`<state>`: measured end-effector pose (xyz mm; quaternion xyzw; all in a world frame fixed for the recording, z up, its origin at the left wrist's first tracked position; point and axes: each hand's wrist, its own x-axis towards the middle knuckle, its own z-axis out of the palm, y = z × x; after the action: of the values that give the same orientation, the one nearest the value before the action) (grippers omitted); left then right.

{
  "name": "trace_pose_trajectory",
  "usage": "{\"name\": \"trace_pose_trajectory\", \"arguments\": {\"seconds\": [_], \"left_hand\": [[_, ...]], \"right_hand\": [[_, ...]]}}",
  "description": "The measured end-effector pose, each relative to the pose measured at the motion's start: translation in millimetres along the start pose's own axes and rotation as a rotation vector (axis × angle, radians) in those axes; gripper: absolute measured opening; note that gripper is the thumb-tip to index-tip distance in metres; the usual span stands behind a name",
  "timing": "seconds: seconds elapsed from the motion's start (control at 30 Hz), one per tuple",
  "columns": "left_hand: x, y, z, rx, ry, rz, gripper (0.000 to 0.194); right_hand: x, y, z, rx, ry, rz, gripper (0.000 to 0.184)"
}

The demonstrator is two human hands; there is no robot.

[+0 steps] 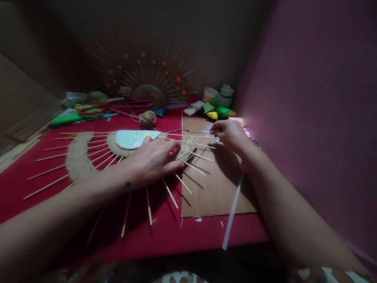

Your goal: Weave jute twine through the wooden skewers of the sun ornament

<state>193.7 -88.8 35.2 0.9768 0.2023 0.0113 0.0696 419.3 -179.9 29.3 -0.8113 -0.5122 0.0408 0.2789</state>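
Presently, the right hand (231, 133) is raised beyond the stick tips, its fingertips pinched together on what appears to be a thin twine strand (191, 130). The left hand (153, 157) lies palm down over the half-round stick frame (149, 206), thumb and fingers at the woven twine band (188, 147); whether it grips or merely presses cannot be determined.

The frame spans the red tabletop (165, 243), its right-hand sticks reaching over a brown board (212, 188). A light-blue half-disc (129, 138) covers part of its centre. The twine ball (147, 119) sits just behind the frame. A translucent stick (234, 208) slants from beneath the right forearm towards the near edge; its upper end is hidden.

Assessment of handling: the strand should be drawn with light, even tension, since a hard pull would probably bow the slender sticks or narrow their spacing. Left-hand pressure is best placed close to the last row, spread across several sticks. Each pass should seat snugly against its neighbour without overlapping. Slack near the ball should run free of the stick tips, where snagging is judged likely. The translucent stick warrants clearance from the right forearm.
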Motion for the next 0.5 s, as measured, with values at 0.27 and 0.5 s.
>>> {"name": "trace_pose_trajectory", "arguments": {"seconds": [0.27, 0.5], "left_hand": [[-1.8, 0.6, 6.0, 0.004, -0.011, 0.032, 0.036], [1.2, -3.9, 6.0, -0.010, 0.000, -0.011, 0.033]], "right_hand": [[-9.5, -16.4, -0.2, -0.029, 0.068, -0.244, 0.015], [-14.0, -20.9, -6.9, -0.112, -0.154, -0.239, 0.016]]}}
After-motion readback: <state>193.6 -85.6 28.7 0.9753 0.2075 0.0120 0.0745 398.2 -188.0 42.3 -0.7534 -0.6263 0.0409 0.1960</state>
